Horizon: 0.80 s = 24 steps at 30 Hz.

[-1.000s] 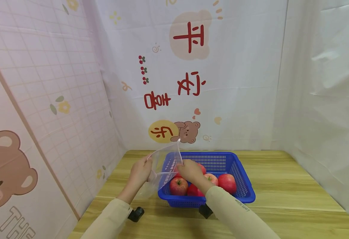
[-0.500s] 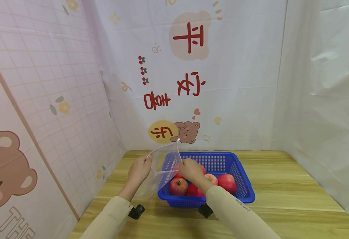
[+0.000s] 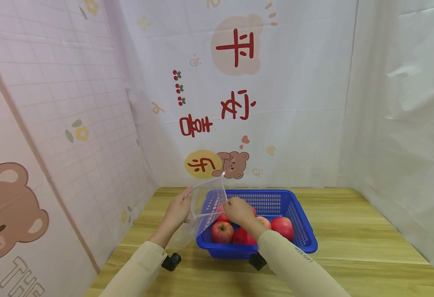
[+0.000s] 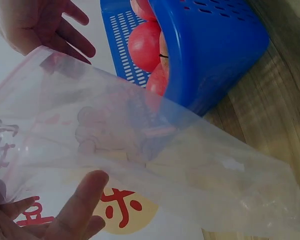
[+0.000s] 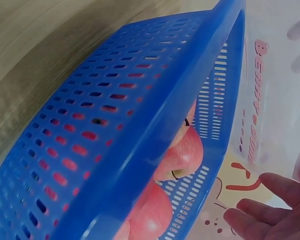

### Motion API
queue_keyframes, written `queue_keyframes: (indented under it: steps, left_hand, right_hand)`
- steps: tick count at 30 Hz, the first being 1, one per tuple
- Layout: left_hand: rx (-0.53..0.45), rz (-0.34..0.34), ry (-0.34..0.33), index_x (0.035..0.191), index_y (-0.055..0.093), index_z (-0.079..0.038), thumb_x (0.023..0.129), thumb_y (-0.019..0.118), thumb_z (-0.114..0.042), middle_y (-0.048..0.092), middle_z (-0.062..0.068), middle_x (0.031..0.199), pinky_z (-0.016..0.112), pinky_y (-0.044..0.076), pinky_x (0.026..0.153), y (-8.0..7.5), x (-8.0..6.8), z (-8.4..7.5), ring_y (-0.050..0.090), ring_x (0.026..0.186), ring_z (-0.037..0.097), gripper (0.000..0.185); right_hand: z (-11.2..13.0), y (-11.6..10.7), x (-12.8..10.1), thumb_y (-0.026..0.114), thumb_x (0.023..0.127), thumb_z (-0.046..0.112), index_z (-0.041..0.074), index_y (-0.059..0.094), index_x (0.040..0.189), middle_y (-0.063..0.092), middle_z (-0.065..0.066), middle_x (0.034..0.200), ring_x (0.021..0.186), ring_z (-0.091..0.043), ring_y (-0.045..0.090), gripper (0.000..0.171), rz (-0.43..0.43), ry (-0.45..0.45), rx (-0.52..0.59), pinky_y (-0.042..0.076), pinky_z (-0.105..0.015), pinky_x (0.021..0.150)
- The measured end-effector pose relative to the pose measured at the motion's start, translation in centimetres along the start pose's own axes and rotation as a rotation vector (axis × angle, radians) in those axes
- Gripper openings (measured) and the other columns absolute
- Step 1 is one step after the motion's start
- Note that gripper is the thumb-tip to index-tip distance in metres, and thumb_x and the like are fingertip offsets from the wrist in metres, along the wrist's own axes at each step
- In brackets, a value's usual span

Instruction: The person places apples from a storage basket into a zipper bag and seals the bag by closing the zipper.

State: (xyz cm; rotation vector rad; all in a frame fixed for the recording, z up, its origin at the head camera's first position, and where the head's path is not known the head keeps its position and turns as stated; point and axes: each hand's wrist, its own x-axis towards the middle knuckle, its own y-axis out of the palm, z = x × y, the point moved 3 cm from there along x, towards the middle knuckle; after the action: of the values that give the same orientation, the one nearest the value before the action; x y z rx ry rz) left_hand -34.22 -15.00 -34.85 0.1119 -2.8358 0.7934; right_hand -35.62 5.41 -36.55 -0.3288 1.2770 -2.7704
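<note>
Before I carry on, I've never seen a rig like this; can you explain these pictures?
There is no machine: a person works bare-handed. The head picture looks forward and down from a camera worn on the head; the other two come from cameras worn on each wrist. On the table stands a blue basket with red apples inside. The left hand and the right hand each grip an edge of a clear bag, its mouth spread open between them.

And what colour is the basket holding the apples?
The basket is blue, clearest in the head view.
</note>
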Motion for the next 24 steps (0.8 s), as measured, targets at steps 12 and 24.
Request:
queue_keyframes:
  steps: [12,24]
  left_hand:
    - [0.103,-0.044,0.021,0.149,0.045,-0.008,0.105,0.034,-0.024,0.045,0.023,0.147,0.058,0.037,0.105,0.1,0.0,-0.5,0.041,0.133,0.045,0.048]
    - [0.101,-0.060,-0.028,0.152,0.041,-0.011,0.105,0.031,-0.027,0.059,0.025,0.125,0.055,0.045,0.095,-0.2,-0.4,-0.5,0.058,0.106,0.040,0.050]
  right_hand:
    - [-1.0,-0.8,0.1,0.052,0.101,0.040,0.000,0.066,0.127,0.066,-0.016,0.122,0.117,-0.036,0.059,0.049,0.020,-0.004,0.080,0.046,-0.053,0.098]
    - [-4.8,-3.7,0.0,0.051,0.102,0.044,0.000,0.064,0.129,0.063,-0.018,0.129,0.123,-0.040,0.054,0.053,-0.007,0.044,0.064,0.042,-0.056,0.102]
